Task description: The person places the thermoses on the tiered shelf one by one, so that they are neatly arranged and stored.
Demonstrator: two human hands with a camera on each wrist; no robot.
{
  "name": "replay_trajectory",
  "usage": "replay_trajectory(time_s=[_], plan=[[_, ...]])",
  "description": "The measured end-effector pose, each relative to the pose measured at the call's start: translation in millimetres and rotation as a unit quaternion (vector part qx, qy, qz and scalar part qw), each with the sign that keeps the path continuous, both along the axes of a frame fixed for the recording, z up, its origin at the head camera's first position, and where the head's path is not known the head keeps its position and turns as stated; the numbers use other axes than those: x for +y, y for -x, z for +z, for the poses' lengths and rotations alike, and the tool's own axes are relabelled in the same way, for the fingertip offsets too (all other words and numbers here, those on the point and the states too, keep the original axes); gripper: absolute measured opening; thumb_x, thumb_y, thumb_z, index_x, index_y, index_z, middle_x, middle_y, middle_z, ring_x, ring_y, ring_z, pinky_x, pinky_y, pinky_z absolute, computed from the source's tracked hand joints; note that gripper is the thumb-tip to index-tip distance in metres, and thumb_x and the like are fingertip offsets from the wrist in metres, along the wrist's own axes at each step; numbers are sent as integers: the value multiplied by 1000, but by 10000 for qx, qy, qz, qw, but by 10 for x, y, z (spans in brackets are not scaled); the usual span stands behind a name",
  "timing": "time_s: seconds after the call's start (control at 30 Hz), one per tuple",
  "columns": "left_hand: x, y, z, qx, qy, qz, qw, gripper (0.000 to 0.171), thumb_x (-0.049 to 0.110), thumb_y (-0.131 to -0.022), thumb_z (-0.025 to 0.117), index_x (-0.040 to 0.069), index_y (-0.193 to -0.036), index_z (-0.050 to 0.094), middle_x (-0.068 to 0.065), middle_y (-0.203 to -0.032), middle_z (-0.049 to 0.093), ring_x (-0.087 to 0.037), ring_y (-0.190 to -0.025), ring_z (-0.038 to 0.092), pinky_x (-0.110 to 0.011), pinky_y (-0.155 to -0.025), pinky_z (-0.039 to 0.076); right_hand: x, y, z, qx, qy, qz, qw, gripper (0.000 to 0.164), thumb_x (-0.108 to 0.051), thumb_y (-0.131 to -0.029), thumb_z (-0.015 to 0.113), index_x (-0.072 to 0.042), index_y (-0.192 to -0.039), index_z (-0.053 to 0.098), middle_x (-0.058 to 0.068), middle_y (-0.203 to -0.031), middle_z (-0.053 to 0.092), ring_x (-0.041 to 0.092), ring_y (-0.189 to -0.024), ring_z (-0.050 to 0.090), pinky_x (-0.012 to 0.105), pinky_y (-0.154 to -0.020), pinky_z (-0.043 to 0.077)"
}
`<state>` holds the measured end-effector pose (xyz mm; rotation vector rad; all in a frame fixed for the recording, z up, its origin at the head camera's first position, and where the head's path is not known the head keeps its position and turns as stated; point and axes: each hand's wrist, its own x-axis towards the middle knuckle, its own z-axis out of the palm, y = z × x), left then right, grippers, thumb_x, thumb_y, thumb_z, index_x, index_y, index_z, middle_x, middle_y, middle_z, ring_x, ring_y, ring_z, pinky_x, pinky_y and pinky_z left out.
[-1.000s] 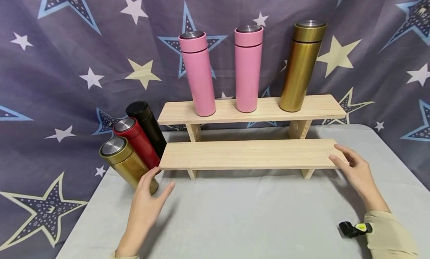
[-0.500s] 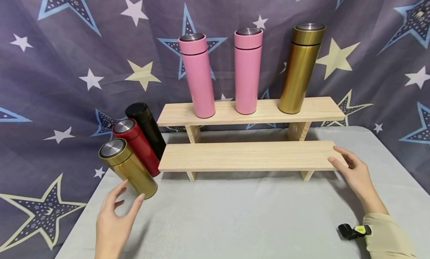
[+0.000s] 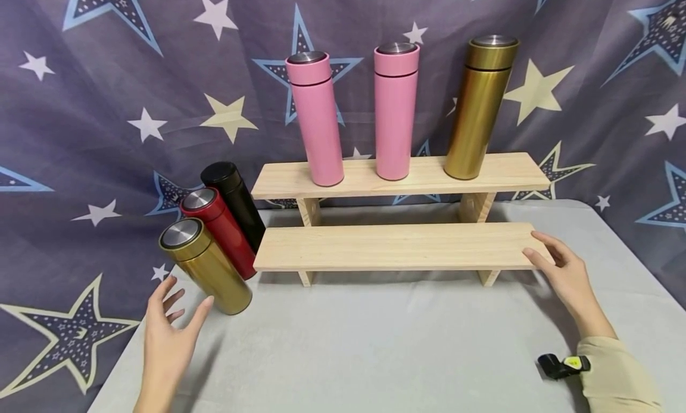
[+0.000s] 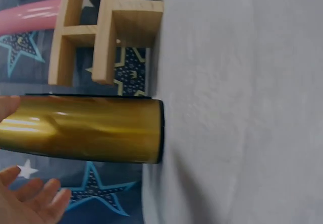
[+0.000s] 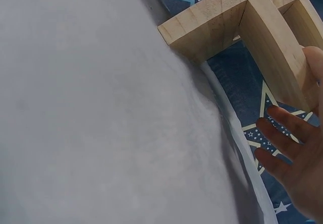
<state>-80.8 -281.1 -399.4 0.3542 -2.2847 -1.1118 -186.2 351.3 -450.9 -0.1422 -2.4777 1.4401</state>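
My left hand (image 3: 168, 335), fingers spread and thumb apart, is beside the front gold thermos bottle (image 3: 214, 276), with nothing in its grip. In the left wrist view the fingers (image 4: 43, 199) lie below that bottle, and the thumb overlaps its side. Behind it stand a red thermos (image 3: 222, 228) and a black one (image 3: 236, 202). At the right end of the lower wooden shelf (image 3: 396, 246), my right hand (image 3: 570, 276) rests with thumb and index finger on the board. The right wrist view shows its other fingers (image 5: 282, 138) loosely extended past the board's end.
Two pink thermoses (image 3: 321, 127) (image 3: 395, 115) and another gold thermos (image 3: 479, 115) stand on the upper shelf (image 3: 354, 172). A black strap piece (image 3: 560, 365) is at the right wrist. A star-patterned curtain (image 3: 134, 74) hangs behind the pale tablecloth (image 3: 364, 341).
My left hand has moved from the lower shelf's left corner leftward and toward me, to the outer side of the gold thermos. My right hand has stayed at the shelf's right end.
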Motion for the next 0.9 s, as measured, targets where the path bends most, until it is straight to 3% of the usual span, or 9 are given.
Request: replay_trajectory(time_s=[0.1,0.23,0.37,0.63,0.77,0.9], plan=[[-51,79,-52,218,-96,-332,9992,81,6,-85,78,10,-152,32,-11,-148,43,-5,-121,48,-9,-86,36,1,3,-7,37,94,17,9999,56,-32,-97,65,-18,-149,47,7,-147,47,-10,-113,45,1,-82,35],[-118,168,-122,403,-207,-545,9975,86,0,-83,77,12,-153,28,-13,-148,44,-5,-123,47,-9,-88,36,6,2,-21,69,204,44,9998,55,-30,-97,65,-19,-149,47,0,-146,47,-9,-116,44,1,-83,36],[-164,231,-141,385,-376,-694,9961,88,0,-83,77,14,-154,27,-11,-148,43,-7,-125,46,-11,-90,36,3,4,-20,46,218,51,9997,56,-30,-98,64,-19,-149,46,4,-150,44,-7,-121,43,1,-84,35],[-179,374,-158,13,-804,-895,9927,89,1,-83,78,12,-154,24,-3,-144,37,-8,-125,43,-13,-92,38,6,-6,-8,-96,202,11,9997,58,-35,-97,64,-21,-150,45,14,-155,36,0,-133,37,1,-92,31],[-162,439,-180,4,-917,-894,9918,86,0,-82,78,9,-151,28,4,-136,39,-7,-118,44,-13,-91,39,3,-6,0,-136,184,1,9997,58,-37,-97,63,-23,-151,44,14,-157,34,8,-139,33,9,-104,28],[-143,490,-203,-42,-928,-847,9921,80,-1,-81,78,7,-146,32,11,-126,41,-5,-113,44,-12,-90,37,-7,-9,-5,-136,180,-19,9997,58,-38,-97,63,-24,-150,45,13,-156,35,5,-137,34,17,-110,26]])
